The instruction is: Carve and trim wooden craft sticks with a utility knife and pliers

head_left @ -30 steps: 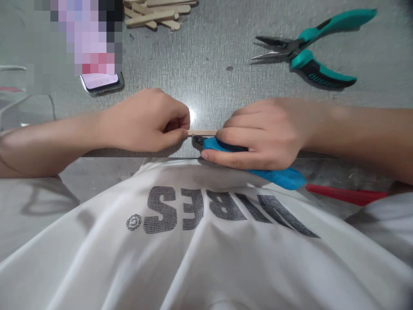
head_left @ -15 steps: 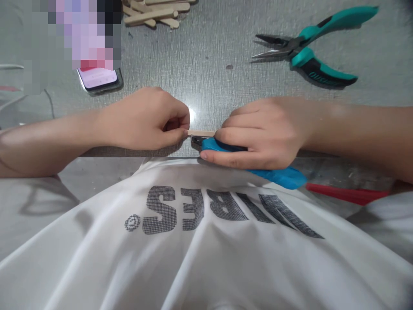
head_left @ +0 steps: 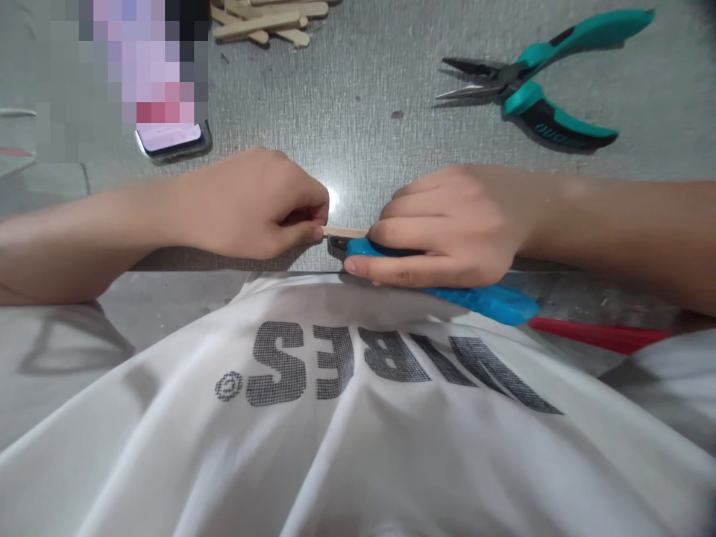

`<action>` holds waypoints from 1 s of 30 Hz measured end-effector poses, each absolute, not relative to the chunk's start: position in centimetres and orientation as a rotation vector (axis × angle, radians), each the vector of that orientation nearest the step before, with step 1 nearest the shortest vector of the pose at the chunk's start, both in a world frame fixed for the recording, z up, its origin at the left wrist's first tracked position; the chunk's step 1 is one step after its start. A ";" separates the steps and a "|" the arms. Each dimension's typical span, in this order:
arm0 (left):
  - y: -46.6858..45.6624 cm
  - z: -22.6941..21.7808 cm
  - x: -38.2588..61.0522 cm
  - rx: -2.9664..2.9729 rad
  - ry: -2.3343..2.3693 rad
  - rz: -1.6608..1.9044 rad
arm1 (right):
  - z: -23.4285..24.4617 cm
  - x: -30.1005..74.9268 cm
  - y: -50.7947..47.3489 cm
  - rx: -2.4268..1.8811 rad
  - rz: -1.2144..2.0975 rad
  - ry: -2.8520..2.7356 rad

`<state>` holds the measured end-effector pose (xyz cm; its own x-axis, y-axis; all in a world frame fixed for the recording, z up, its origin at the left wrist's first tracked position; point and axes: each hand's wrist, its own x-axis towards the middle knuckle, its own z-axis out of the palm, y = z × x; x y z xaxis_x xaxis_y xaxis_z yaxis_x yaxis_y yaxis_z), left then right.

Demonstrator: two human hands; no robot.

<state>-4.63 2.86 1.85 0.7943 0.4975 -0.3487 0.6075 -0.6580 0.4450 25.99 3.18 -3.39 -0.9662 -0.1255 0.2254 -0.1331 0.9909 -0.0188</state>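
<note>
Two bare hands meet over one thin wooden stick (head_left: 345,232) in your head view; take that stick as the centre of the clock. It lies near the table's edge, running roughly from nine to three. Your left hand (head_left: 251,205) is at nine o'clock, thumb and forefinger together, clamped on that end of the stick. Your right hand (head_left: 453,224) is at three, its thumb and forefinger closed on a blue-handled tool (head_left: 361,247). The stick's other end disappears beneath those fingers; you cannot tell from here whether they press on it. The tool's dark tip sits just beside the stick's near edge, at about seven, though contact is unclear; its blue handle trails out towards four.

Around this on the grey table (head_left: 363,142), teal-handled pliers (head_left: 514,78) lie at two o'clock, jaws spread and pointing towards nine. A pile of flat sticks (head_left: 260,28) is at eleven, and a phone (head_left: 171,138) at ten, its upper part hidden by a pixelated patch. Your white shirt (head_left: 347,462), with dark lettering, fills six o'clock. A red strip (head_left: 601,335) shows at four, beyond the blue handle.
</note>
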 end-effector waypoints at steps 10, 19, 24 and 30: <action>3.4 1.5 -4.6 2.511 0.741 -0.325 | -3.9 26.0 2.6 0.253 -0.165 -2.821; 3.8 0.7 -5.5 2.522 0.692 -0.310 | -3.2 25.0 2.3 0.255 -0.224 -2.668; 4.5 0.5 -5.3 2.588 0.625 -0.406 | -2.7 24.4 2.3 0.257 -0.140 -2.560; 4.8 0.7 -5.1 2.620 0.580 -0.489 | -4.4 25.2 2.4 0.162 0.066 -2.677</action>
